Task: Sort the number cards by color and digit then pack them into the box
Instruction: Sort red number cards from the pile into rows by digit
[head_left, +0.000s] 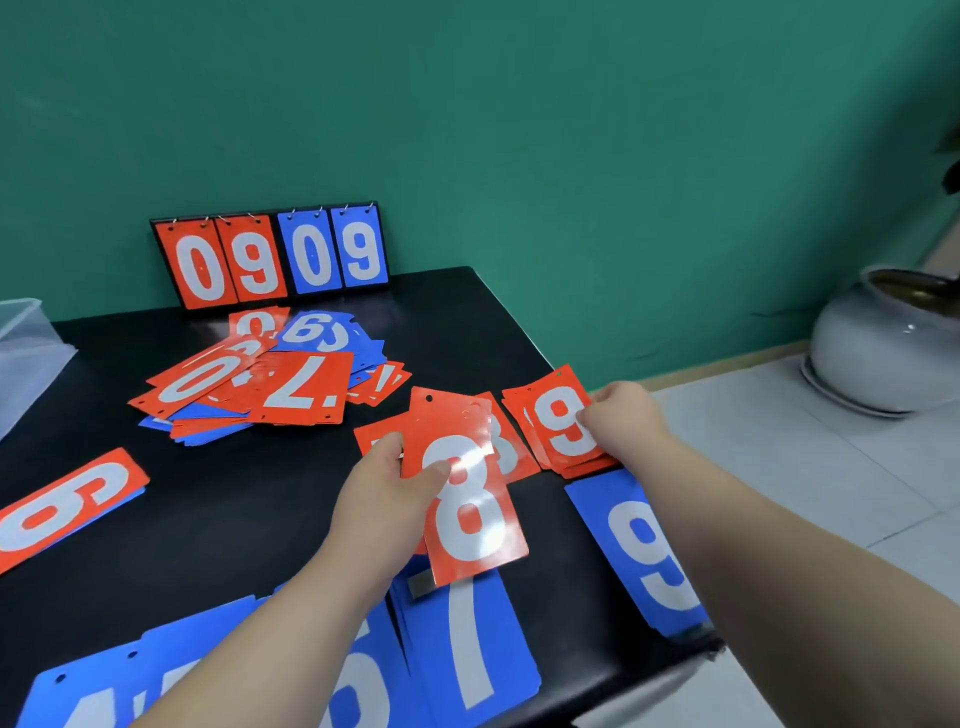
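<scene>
My left hand (384, 488) grips the red 8 card (467, 499), thumb curled onto its face, the other fingers hidden behind it. The card hangs over more red cards lying just past that thumb. My right hand (626, 418) pinches the right edge of the red 9 stack (563, 421), fingers narrow on it. The unsorted pile (270, 379) lies well beyond the left fingers, the clear box (28, 348) far to their left.

Risks, as I judge them:
- The glossy 8 could slip from a 1-thumb hold.
- A tug could fan the 9s askew.
- The blue 9 card (639, 551), back beside my right forearm, sits near the table (249, 519) edge, so a dragged arm might sweep it off.
</scene>
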